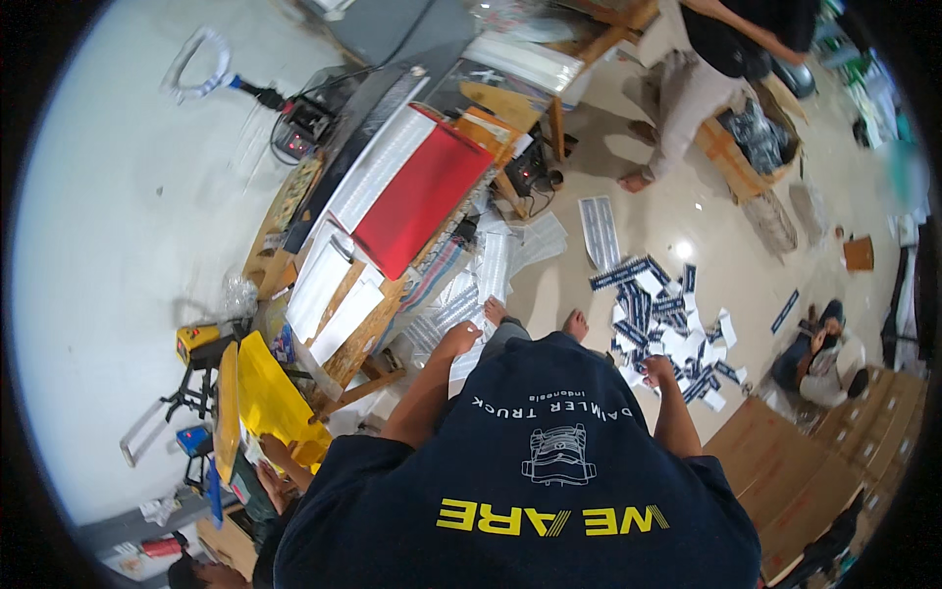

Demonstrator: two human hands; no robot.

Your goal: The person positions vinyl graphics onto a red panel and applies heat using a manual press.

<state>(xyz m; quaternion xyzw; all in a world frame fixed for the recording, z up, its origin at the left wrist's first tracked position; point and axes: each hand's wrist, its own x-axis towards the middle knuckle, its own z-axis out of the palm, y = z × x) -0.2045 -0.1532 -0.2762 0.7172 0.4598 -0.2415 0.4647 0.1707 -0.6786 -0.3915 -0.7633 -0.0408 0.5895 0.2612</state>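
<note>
My left hand (461,340) is closed beside the worktable's near end, its fingers pinching the edge of a white sheet (468,364) that hangs down next to my dark shirt. Printed white sheets (494,265) lie loose on the floor just beyond it, around my bare foot. My right hand (659,371) is lowered over the near edge of a pile of dark blue and white cut strips (672,324). Its fingers are curled, and what they hold, if anything, cannot be made out.
A worktable at left bears a red sheet (422,191) and white sheets (339,285). A yellow sheet (263,388) lies nearer. One person (687,98) stands far right by an open carton (751,147); another (824,358) sits right. Large cardboard boxes (775,471) stand near right.
</note>
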